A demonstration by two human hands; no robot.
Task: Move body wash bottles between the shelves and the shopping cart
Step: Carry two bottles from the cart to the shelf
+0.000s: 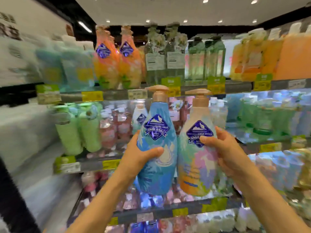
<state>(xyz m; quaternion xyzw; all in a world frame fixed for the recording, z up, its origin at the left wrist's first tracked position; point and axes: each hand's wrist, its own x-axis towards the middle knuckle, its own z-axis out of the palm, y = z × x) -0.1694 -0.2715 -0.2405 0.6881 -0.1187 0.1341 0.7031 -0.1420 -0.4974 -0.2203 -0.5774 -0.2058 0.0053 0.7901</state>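
Both my forearms reach up and forward. My left hand [134, 155] grips a bottle [157, 148], thumb across its front; my right hand [225, 148] grips another bottle [195, 158] likewise.

Two bare forearms reach into view from the bottom edge, no sleeve showing on either. The left hand [143, 153] and right hand [223, 148] carry no rings, watch or bracelet, and no gloves. Fingernails are short and unpainted; thumbs and knuckles show plainly.
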